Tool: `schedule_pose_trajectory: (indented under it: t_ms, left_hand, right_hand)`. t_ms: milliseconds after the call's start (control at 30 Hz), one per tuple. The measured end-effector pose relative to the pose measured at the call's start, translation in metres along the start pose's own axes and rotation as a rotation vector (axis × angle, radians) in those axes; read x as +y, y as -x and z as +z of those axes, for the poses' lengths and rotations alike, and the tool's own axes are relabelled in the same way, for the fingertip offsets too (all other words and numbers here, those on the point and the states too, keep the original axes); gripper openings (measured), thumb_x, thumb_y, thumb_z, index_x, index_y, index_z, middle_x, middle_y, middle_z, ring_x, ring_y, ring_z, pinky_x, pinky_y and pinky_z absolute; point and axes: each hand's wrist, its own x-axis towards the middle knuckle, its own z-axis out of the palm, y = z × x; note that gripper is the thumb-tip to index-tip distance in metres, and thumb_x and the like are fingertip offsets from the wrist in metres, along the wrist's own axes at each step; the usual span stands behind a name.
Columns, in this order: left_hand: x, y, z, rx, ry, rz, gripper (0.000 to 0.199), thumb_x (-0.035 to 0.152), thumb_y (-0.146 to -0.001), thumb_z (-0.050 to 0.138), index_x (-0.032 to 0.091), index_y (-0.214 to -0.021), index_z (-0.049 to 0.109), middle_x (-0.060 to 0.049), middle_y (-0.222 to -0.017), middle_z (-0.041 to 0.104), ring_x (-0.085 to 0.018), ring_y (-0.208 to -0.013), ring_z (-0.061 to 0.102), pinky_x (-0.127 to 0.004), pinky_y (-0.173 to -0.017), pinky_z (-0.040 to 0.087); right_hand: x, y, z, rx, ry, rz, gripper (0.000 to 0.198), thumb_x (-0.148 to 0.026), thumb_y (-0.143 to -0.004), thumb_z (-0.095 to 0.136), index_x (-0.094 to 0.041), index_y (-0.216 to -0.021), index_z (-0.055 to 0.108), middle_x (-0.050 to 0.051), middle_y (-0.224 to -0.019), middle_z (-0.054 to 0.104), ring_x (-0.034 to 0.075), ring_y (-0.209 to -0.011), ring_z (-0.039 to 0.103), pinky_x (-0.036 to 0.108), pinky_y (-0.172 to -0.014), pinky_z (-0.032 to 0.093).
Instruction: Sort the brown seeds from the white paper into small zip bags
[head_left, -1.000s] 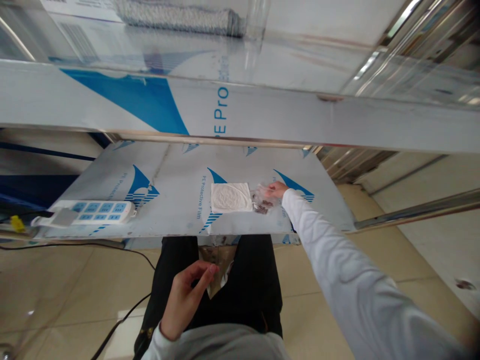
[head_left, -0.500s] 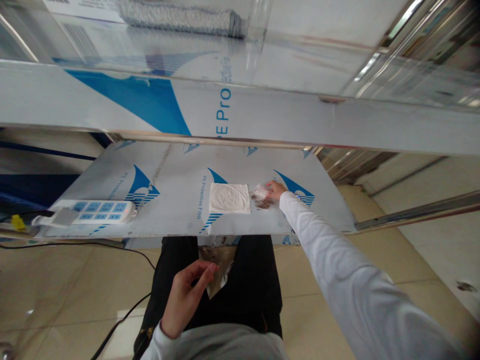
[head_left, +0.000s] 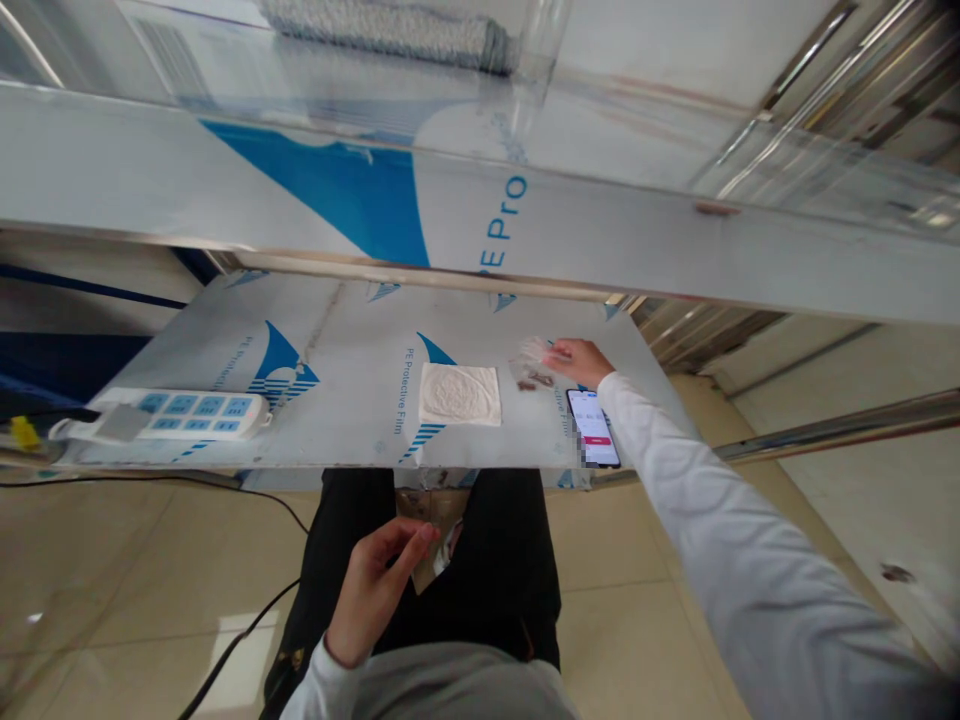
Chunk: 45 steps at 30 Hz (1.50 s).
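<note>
In my right hand [head_left: 581, 360], the closed fingers grip the top of a small clear plastic bag [head_left: 531, 368] with dark brown pieces in it, at the right of the low shelf. Left of it a flat white square cloth-like pad [head_left: 459, 394] with a round wrinkled middle lies on the shelf. My left hand [head_left: 379, 585] is over my lap, thumb and fingers pinched together. Its fingertips overlap a brownish-silver pouch [head_left: 429, 575] between my legs; whether they grip it, I cannot tell.
A lit phone [head_left: 591, 425] lies by my right forearm. At the shelf's left end is a white power strip [head_left: 202, 414] with blue sockets. Above the film-covered shelf [head_left: 360, 420], a higher ledge [head_left: 615, 230] runs across, bearing a grey fuzzy roll [head_left: 397, 32] behind clear plastic.
My right hand has moved slightly away from me and to the right with the bag, uncovering the phone. The left hand keeps its pinch, and the white pad has not moved.
</note>
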Motion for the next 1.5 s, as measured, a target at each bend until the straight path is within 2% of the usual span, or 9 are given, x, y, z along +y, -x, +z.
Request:
schedule_pose_trajectory:
  t_ms: [133, 300, 567, 733, 967, 1100, 1233, 1367, 1500]
  left_hand:
    - [0.000, 0.002, -0.006, 0.034, 0.051, -0.010, 0.033, 0.045, -0.080, 0.062, 0.013, -0.080, 0.071, -0.008, -0.077, 0.072, -0.016, -0.069, 0.064, -0.025, -0.066, 0.051]
    - [-0.001, 0.004, -0.020, 0.130, 0.074, -0.011, 0.032, 0.044, -0.080, 0.061, 0.014, -0.081, 0.071, -0.007, -0.079, 0.071, -0.015, -0.067, 0.062, -0.023, -0.063, 0.050]
    - [-0.003, 0.013, -0.039, 0.219, 0.067, -0.034, 0.031, 0.045, -0.082, 0.060, 0.015, -0.084, 0.070, -0.006, -0.080, 0.071, -0.014, -0.068, 0.061, -0.022, -0.064, 0.049]
    - [-0.013, 0.015, -0.043, 0.273, 0.041, -0.080, 0.032, 0.046, -0.081, 0.060, 0.016, -0.083, 0.071, -0.005, -0.077, 0.071, -0.013, -0.066, 0.060, -0.022, -0.063, 0.048]
    - [-0.024, 0.010, -0.037, 0.220, 0.035, -0.102, 0.037, 0.051, -0.078, 0.061, 0.015, -0.081, 0.071, -0.005, -0.077, 0.071, -0.014, -0.064, 0.059, -0.023, -0.061, 0.047]
    - [-0.023, 0.006, -0.031, 0.209, 0.006, -0.104, 0.041, 0.052, -0.082, 0.054, 0.015, -0.080, 0.071, -0.004, -0.069, 0.068, -0.013, -0.063, 0.058, -0.022, -0.060, 0.046]
    - [-0.025, 0.003, -0.028, 0.216, -0.001, -0.096, 0.043, 0.053, -0.083, 0.052, 0.014, -0.080, 0.071, -0.005, -0.072, 0.069, -0.013, -0.062, 0.058, -0.022, -0.059, 0.046]
    - [-0.027, 0.002, -0.025, 0.238, 0.012, -0.086, 0.040, 0.051, -0.082, 0.055, 0.014, -0.086, 0.069, -0.006, -0.077, 0.071, -0.013, -0.061, 0.059, -0.023, -0.059, 0.048]
    - [-0.004, -0.002, -0.006, 0.219, 0.073, -0.005, 0.033, 0.045, -0.079, 0.062, 0.015, -0.089, 0.066, -0.005, -0.078, 0.070, -0.016, -0.069, 0.063, -0.023, -0.061, 0.051]
  right_hand:
    - [-0.068, -0.015, 0.010, 0.056, -0.159, -0.155, 0.023, -0.034, -0.075, 0.062, -0.013, -0.084, 0.067, 0.002, -0.081, 0.069, 0.016, -0.077, 0.061, 0.022, -0.065, 0.042]
    - [-0.180, -0.045, 0.085, -0.083, -0.683, -0.115, 0.022, -0.032, -0.073, 0.067, -0.015, -0.087, 0.064, 0.002, -0.083, 0.069, 0.015, -0.072, 0.063, 0.023, -0.060, 0.049]
    - [-0.290, -0.054, 0.210, -0.112, -0.514, -0.010, 0.038, -0.031, -0.074, 0.069, -0.016, -0.108, 0.057, 0.007, -0.095, 0.069, 0.019, -0.082, 0.067, 0.033, -0.071, 0.054]
    - [-0.253, -0.055, 0.195, 0.012, -0.291, -0.036, 0.056, -0.032, -0.079, 0.065, -0.012, -0.128, 0.048, 0.020, -0.128, 0.054, 0.029, -0.121, 0.049, 0.044, -0.098, 0.041]
    - [-0.059, -0.050, 0.102, 0.096, -0.004, 0.059, 0.049, -0.006, -0.085, 0.044, -0.016, -0.133, 0.048, 0.013, -0.146, 0.040, 0.024, -0.134, 0.035, 0.041, -0.108, 0.031]
    - [0.004, -0.031, 0.093, 0.024, 0.085, 0.141, 0.035, -0.014, -0.084, 0.058, -0.019, -0.118, 0.060, 0.011, -0.132, 0.055, 0.026, -0.121, 0.050, 0.042, -0.099, 0.042]
    - [0.006, -0.027, 0.094, 0.053, 0.108, 0.189, 0.022, -0.028, -0.088, 0.058, -0.015, -0.106, 0.062, 0.010, -0.113, 0.062, 0.021, -0.103, 0.059, 0.042, -0.089, 0.048]
    - [-0.017, -0.017, 0.073, 0.139, 0.053, 0.202, 0.007, -0.016, -0.078, 0.062, -0.013, -0.083, 0.067, 0.011, -0.089, 0.070, 0.022, -0.090, 0.064, 0.032, -0.081, 0.048]
    - [-0.073, 0.055, 0.057, 0.204, -0.036, 0.100, 0.010, -0.026, -0.080, 0.062, -0.017, -0.086, 0.063, 0.003, -0.084, 0.070, 0.015, -0.078, 0.065, 0.024, -0.073, 0.048]
